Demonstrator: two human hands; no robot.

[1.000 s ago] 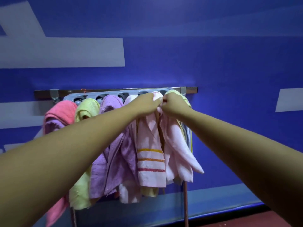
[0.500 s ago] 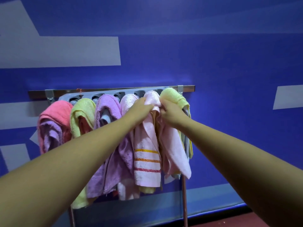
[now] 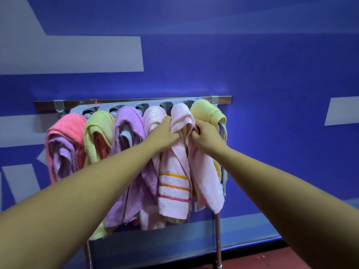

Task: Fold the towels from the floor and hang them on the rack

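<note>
Left hand and right hand, fingers curled tight on the pale pink striped towel, one at each side of its fold. Draped over the rack, between another pale pink towel and a yellow towel.

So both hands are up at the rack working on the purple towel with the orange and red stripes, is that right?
Not quite. In the head view the striped towel that the left hand and right hand grip on the rack is pale pink, not purple; the purple towel hangs further left.
</note>
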